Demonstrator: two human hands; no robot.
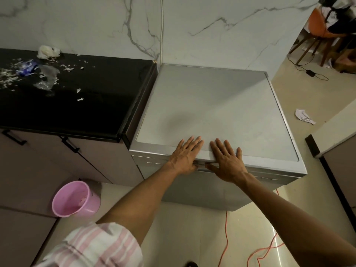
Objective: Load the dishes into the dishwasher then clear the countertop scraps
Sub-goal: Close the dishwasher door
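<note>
The silver dishwasher stands closed against the marble wall, right of the black countertop. My left hand and my right hand lie flat side by side on the front edge of its top, fingers straight, thumbs hooked down over the door's upper lip. Scraps sit on the counter's far left: white shreds, a blue wrapper, clear plastic and a crumpled white wad. No dishes are in sight.
A pink bucket stands on the floor below the cabinets. An orange cord trails over the floor tiles near the dishwasher. A crumpled paper lies on the floor at right, and chairs stand at the far right.
</note>
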